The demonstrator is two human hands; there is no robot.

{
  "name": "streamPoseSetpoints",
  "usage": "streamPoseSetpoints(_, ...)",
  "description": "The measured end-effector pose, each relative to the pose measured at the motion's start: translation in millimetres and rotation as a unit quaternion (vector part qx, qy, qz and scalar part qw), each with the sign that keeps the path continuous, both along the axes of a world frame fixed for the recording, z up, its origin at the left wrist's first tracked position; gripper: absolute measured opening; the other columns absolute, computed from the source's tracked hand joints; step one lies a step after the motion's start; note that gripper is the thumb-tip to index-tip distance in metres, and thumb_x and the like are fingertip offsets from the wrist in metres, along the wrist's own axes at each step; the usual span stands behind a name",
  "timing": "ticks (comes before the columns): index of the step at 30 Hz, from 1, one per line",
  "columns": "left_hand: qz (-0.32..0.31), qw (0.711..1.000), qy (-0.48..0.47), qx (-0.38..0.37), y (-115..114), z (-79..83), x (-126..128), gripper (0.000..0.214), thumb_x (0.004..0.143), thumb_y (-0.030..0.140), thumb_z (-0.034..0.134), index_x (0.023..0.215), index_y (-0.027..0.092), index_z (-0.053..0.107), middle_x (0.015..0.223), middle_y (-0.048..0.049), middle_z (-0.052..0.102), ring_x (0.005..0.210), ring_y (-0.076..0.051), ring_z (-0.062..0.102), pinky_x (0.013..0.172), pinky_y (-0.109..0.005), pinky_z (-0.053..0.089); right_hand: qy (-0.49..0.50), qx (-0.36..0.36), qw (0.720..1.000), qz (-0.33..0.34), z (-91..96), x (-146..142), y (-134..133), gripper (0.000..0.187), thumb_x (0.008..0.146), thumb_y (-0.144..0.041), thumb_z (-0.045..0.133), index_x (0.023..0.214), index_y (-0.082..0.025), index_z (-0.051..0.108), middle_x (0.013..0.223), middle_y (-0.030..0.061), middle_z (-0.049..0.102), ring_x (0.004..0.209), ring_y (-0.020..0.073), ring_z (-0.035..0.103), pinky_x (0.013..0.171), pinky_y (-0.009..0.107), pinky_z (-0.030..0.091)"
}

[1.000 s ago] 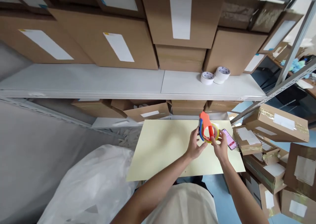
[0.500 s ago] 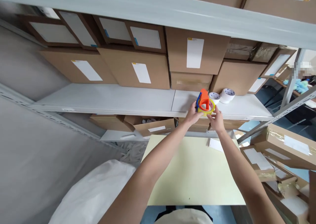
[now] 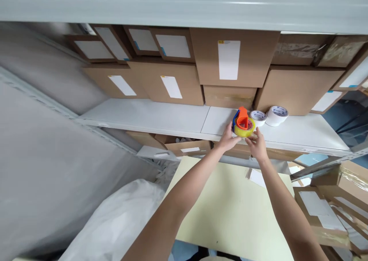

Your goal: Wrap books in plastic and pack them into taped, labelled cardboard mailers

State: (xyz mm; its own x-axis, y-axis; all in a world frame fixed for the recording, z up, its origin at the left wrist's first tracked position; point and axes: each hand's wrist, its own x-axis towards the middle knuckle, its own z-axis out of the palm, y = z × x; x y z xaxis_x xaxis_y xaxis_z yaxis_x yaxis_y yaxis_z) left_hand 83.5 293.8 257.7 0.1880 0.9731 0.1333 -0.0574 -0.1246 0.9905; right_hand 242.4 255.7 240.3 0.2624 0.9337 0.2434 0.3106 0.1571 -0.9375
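Observation:
An orange and blue tape dispenser (image 3: pixel 243 117) with a roll of yellowish packing tape (image 3: pixel 244 132) sits at the front of the grey shelf. My left hand (image 3: pixel 228 139) is at its left side, fingers by the blue part and thumb along the front of the roll. On the other side, my right hand (image 3: pixel 257 146) has its thumb and fingers at the roll's lower right edge. Just behind it stand two white tape rolls, a nearer one (image 3: pixel 258 117) and a larger-looking one (image 3: pixel 277 117) to its right.
Labelled cardboard boxes (image 3: pixel 169 80) line the shelf's back. A thick shelf beam (image 3: pixel 184 7) crosses above. Below is a pale yellow tabletop (image 3: pixel 218 207) with a white card stack (image 3: pixel 257 177). More cartons (image 3: pixel 322 211) stand at right, and a white bag (image 3: pixel 120 218) bulges at left.
My view has shifted closer to the shelf and turned slightly. Both hands remain beside the tape dispenser, which keeps nearly the same place on the shelf.

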Motion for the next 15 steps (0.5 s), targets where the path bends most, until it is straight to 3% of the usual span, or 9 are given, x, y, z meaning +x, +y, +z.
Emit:
streamPoseSetpoints(3, 0.026, 1.0, 0.007, 0.002, -40, -5.5, -17, 0.093, 0.065, 0.017, 0.072, 0.149, 0.027, 0.032, 0.155, -0.0103, 0.032, 0.144, -0.032, 0.03, 0.117, -0.049, 0.03, 0.018, 0.052, 0.998, -0.02, -8.5, -12, -31, 0.079, 0.082, -0.049, 0.061, 0.149, -0.025, 0.028, 0.134, 0.0156, 0.043, 0.103, 0.0223, 0.064, 0.086, 0.042, 0.058)
streamPoseSetpoints(6, 0.054, 0.998, 0.026, 0.017, -100, -20.8, -47, 0.082, 0.068, 0.021, 0.072, 0.144, 0.029, 0.041, 0.152, -0.009, 0.039, 0.143, -0.032, 0.033, 0.114, -0.051, 0.033, 0.02, 0.066, 0.998, -0.015, -27.5, -34, -75, 0.062, 0.088, -0.044, 0.056, 0.143, -0.027, 0.034, 0.132, 0.014, 0.048, 0.097, 0.0181, 0.065, 0.085, 0.04, 0.057)
streamPoseSetpoints(10, 0.117, 0.985, 0.106, -0.074, -199, -54.3, -96, 0.058, 0.071, 0.025, 0.071, 0.127, 0.026, 0.058, 0.138, -0.0098, 0.055, 0.128, -0.029, 0.052, 0.105, -0.046, 0.045, 0.015, -0.022, 0.996, 0.086, -62.0, -70, -135, 0.048, 0.088, -0.045, 0.055, 0.13, -0.024, 0.047, 0.121, 0.0128, 0.057, 0.081, 0.0163, 0.064, 0.076, 0.038, 0.058)
streamPoseSetpoints(15, 0.199, 0.938, 0.193, -0.211, -330, -92.6, -154, 0.039, 0.071, 0.029, 0.069, 0.11, 0.026, 0.065, 0.115, -0.0082, 0.068, 0.103, -0.026, 0.066, 0.09, -0.043, 0.052, -0.003, -0.128, 0.963, 0.235, -100.1, -111, -191, 0.046, 0.084, -0.052, 0.057, 0.117, -0.021, 0.056, 0.106, 0.0105, 0.065, 0.063, 0.0152, 0.062, 0.062, 0.035, 0.057)
